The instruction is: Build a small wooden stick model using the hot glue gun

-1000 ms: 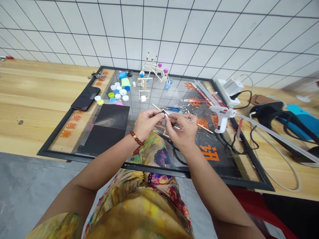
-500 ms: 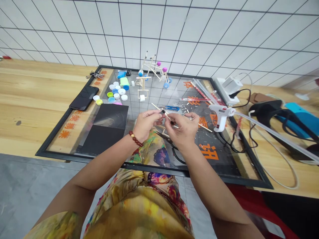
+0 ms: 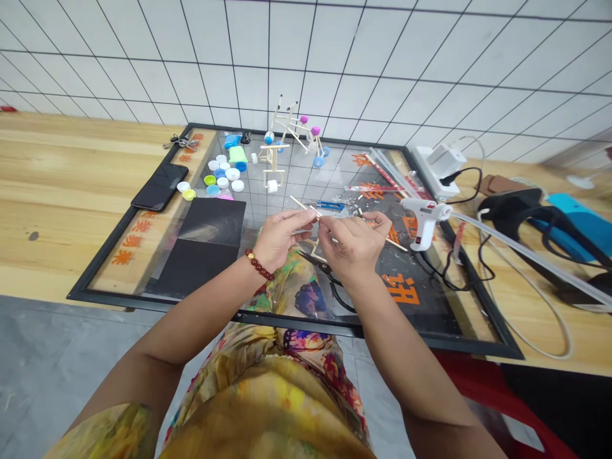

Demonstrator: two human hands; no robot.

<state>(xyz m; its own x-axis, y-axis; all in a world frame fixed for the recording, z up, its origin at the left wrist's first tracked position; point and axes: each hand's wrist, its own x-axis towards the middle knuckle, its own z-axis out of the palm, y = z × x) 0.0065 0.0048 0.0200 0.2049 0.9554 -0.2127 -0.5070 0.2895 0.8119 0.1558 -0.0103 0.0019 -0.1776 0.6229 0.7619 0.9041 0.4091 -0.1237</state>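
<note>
My left hand and my right hand meet above the glass-topped board, fingertips pinched together. Between them shows the end of a thin wooden stick; the rest of it is hidden by my fingers. Another length of stick juts out beyond my left fingertips, and I cannot tell whether it is held. Black-handled scissors lie open just below my hands. A blue-handled cutter lies just beyond them. A further stick extends right of my right hand.
Stick models with coloured balls stand at the back. Bottle caps, black sheets and a phone are on the left. To the right are a white glue gun, its cable, clear rods and a power strip.
A small black piece that showed between my fingertips is now hidden. My fingers have closed nearer together, and my right hand has turned slightly over the stick.
</note>
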